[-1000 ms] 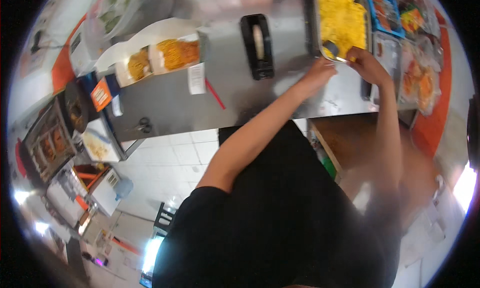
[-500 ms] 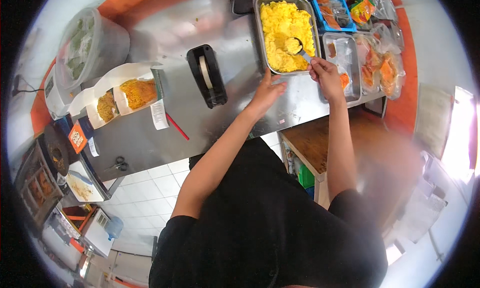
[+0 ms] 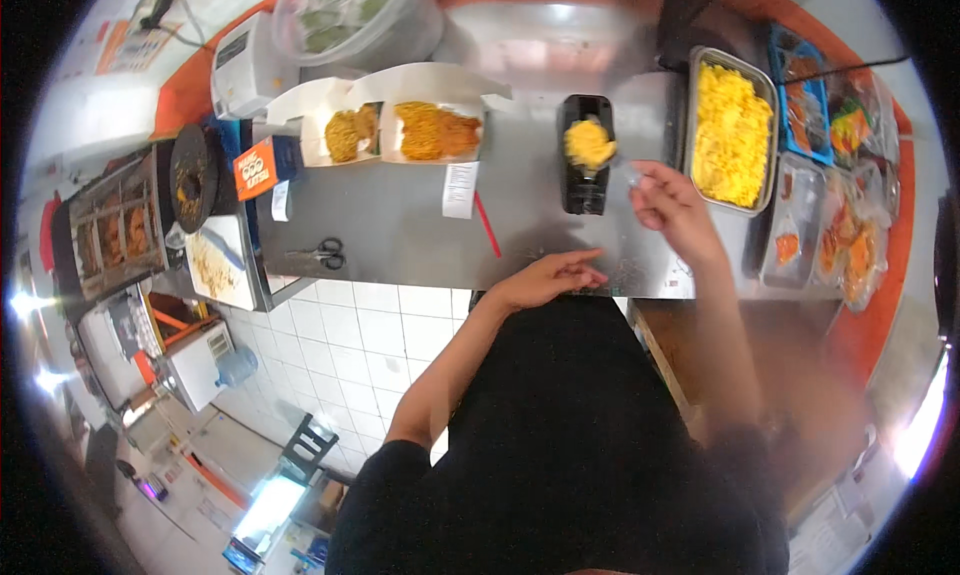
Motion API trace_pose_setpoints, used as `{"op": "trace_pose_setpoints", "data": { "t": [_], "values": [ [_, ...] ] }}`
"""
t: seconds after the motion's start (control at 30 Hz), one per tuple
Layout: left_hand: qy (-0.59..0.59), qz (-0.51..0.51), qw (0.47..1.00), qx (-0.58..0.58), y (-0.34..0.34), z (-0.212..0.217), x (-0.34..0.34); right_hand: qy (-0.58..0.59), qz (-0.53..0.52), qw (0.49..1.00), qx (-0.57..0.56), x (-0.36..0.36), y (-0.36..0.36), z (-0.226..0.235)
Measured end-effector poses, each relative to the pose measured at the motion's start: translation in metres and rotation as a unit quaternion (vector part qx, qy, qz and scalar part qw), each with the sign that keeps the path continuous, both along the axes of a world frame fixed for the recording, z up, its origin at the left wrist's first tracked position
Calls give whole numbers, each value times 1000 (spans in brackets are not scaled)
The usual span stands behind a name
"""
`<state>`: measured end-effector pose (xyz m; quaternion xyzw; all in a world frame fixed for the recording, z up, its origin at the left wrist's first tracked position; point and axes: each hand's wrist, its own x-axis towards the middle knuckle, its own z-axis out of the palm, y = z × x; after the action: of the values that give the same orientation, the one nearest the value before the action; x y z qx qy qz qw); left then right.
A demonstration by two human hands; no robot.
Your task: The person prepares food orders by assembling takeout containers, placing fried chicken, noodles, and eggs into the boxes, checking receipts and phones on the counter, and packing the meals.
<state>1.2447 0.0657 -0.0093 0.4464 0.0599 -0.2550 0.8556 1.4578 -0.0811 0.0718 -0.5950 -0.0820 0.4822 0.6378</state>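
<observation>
My right hand (image 3: 676,217) is closed on the handle of a spoon (image 3: 629,172). A heap of yellow scrambled egg (image 3: 589,145) sits on the spoon and hides its bowl. This load is held above a black tape dispenser (image 3: 584,197) on the steel counter. To the right stands a metal tray (image 3: 736,209) full of loose yellow scrambled egg. My left hand (image 3: 550,278) hovers by the counter's front edge, fingers stretched out and nothing in them. Left of the dispenser, two open paper boxes (image 3: 440,85) hold yellow noodles or rice with browned, fried-looking pieces.
A printed slip (image 3: 459,190), a red stick (image 3: 487,223) and black scissors (image 3: 322,254) lie along the counter's front. A large clear tub (image 3: 400,30) stands at the back left. Beyond the egg tray are a clear container (image 3: 793,210), a blue basket (image 3: 822,150) and several food bags (image 3: 852,240).
My right hand has lifted the spoonful of egg from the tray and carried it left over the tape dispenser. My left hand has left the tray's side. The view has turned leftward.
</observation>
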Motion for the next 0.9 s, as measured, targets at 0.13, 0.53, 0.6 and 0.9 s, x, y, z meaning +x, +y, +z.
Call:
{"op": "trace_pose_setpoints", "data": {
  "t": [0.13, 0.53, 0.6, 0.9],
  "values": [
    [61, 115, 991, 28, 41, 16, -73, 60, 88, 991, 83, -48, 103, -30],
    [107, 183, 976, 48, 96, 24, -205, -641, 69, 757, -107, -89, 220, -106],
    [99, 162, 981, 32, 101, 17, -208, -605, 35, 790, -95, -92, 213, -101],
    [-68, -51, 982, 168, 56, 33, -63, -228, -288, 930, 14, -45, 80, -44]
  ]
}}
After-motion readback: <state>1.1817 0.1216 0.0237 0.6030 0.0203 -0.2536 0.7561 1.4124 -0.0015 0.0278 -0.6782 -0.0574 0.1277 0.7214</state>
